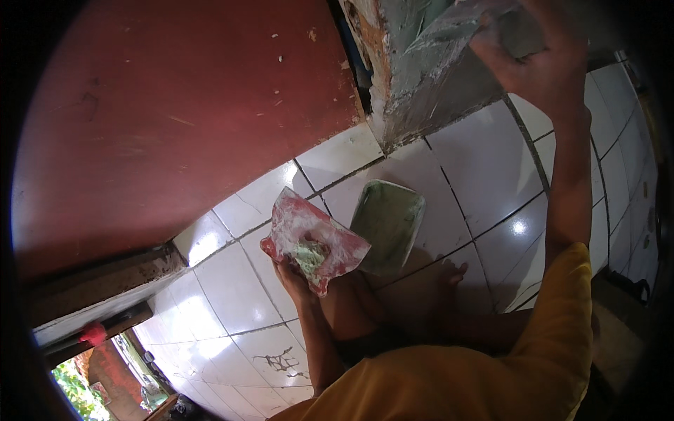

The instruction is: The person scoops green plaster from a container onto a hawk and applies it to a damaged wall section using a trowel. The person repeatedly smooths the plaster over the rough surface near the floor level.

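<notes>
My left hand (292,278) is closed under the edge of a curved red plastic piece (344,245), holding it up above the tiled floor. White smears cover this piece, and a lump of pale green putty (309,257) sits on it. At the upper right my right hand (537,74) is raised against the grey wall corner (435,84). Its fingers grip a flat, pale, see-through scraper (449,27), which lies close to or on the wall face; blur hides the exact contact. Streaks of wet putty show on the wall around it.
A shallow rectangular tray (399,242) coated with greenish residue rests on the white tiles (484,172), beside my bare foot (453,274). A large red door panel (189,119) stands on the left, next to the wall's chipped edge. Low at left, a doorway shows greenery (69,382).
</notes>
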Demonstrator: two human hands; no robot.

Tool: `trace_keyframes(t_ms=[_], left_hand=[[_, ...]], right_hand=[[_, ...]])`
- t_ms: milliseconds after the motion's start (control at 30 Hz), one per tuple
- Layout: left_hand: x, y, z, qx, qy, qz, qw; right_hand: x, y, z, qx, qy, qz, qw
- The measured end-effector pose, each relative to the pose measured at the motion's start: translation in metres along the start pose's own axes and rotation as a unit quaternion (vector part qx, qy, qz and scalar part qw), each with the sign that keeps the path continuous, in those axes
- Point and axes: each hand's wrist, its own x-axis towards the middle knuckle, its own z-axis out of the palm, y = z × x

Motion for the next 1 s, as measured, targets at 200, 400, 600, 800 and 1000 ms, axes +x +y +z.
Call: trace_keyframes(t_ms=[200, 400, 600, 800, 1000], left_hand=[[-0.003, 0.005, 0.002, -0.013, 0.010, 0.018, 1.000], [0.004, -0.005, -0.016, -0.030, -0.061, -0.021, 0.998], [-0.002, 0.008, -0.011, 0.003, -0.082, -0.087, 0.993], [-0.021, 0.040, 0.024, -0.137, -0.116, -0.184, 0.967], [-0.025, 0.030, 0.014, -0.166, -0.074, -0.172, 0.968]], right_hand=[[-0.043, 0.017, -0.029, 0.063, 0.039, 0.100, 0.992], [-0.104, -0.021, -0.020, 0.389, 0.063, 0.341, 0.854], [-0.124, -0.149, 0.030, 0.502, -0.231, 0.377, 0.743], [-0.143, -0.182, 0.036, 0.629, -0.131, 0.211, 0.736], [-0.123, -0.208, 0.040, 0.626, -0.101, 0.196, 0.748]])
